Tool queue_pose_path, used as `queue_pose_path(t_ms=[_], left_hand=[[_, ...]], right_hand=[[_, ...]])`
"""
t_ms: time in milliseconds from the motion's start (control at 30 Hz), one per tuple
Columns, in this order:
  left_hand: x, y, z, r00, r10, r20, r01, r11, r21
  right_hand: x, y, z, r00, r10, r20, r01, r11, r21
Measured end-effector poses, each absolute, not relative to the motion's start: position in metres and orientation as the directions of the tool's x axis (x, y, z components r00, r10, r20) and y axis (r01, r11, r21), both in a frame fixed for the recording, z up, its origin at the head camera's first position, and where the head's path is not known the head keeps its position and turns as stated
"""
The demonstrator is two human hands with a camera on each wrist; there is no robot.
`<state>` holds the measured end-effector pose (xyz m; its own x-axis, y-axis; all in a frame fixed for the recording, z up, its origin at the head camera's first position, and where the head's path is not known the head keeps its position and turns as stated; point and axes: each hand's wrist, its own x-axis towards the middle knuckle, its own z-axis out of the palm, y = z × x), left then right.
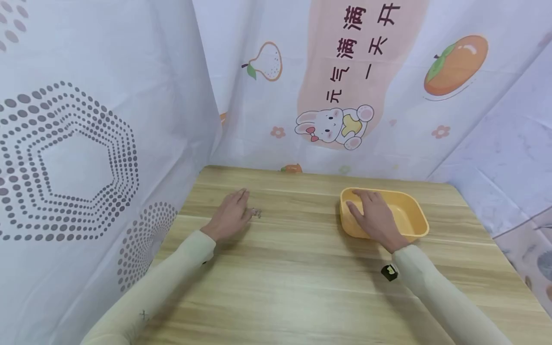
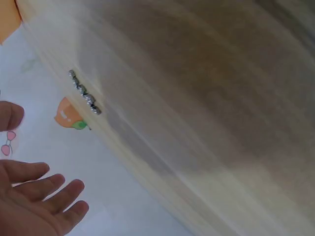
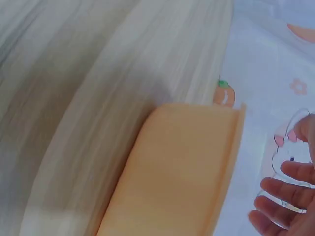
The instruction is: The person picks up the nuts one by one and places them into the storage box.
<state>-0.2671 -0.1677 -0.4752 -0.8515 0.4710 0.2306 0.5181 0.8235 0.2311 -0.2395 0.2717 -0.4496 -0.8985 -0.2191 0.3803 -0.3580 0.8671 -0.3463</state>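
Note:
My left hand (image 1: 230, 216) is held over the left side of the table, fingers extended and holding nothing. Just right of its fingertips lies a small cluster of shiny silver metal pieces (image 1: 256, 212). In the left wrist view these metal pieces (image 2: 84, 92) form a short row on the wood, apart from the hand (image 2: 42, 199); their exact kind is too small to tell. Over the left part of a yellow-orange plastic basin (image 1: 407, 213) is my right hand (image 1: 374, 216), fingers loosely spread. The right wrist view shows the basin's outer wall (image 3: 172, 167), with the right hand (image 3: 290, 196) beyond its rim.
The wood-grain table (image 1: 276, 282) ends at the back against a white printed curtain (image 1: 258, 120). Another curtain (image 1: 172, 96) hangs along the left side, and a pale sheet (image 1: 509, 158) stands on the right. A small dark object (image 1: 389, 272) shows beside the right sleeve.

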Motion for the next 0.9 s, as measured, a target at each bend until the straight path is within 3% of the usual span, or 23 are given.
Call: queue_pose_path(t_ms=[167, 700, 900], left_hand=[[-0.269, -0.172, -0.478, -0.853, 0.440, 0.280, 0.508, 0.821, 0.261], [-0.266, -0.180, -0.482, -0.891, 0.395, 0.223, 0.452, 0.816, 0.359], [-0.265, -0.183, -0.485, -0.901, 0.381, 0.210, 0.434, 0.819, 0.375]], right_hand=[[-0.234, 0.290, -0.441, -0.907, -0.122, 0.402, -0.289, 0.877, -0.384], [-0.215, 0.362, -0.440, -0.900, 0.007, 0.437, -0.193, 0.891, -0.412], [-0.208, 0.385, -0.445, -0.902, 0.104, 0.420, -0.095, 0.899, -0.428]])
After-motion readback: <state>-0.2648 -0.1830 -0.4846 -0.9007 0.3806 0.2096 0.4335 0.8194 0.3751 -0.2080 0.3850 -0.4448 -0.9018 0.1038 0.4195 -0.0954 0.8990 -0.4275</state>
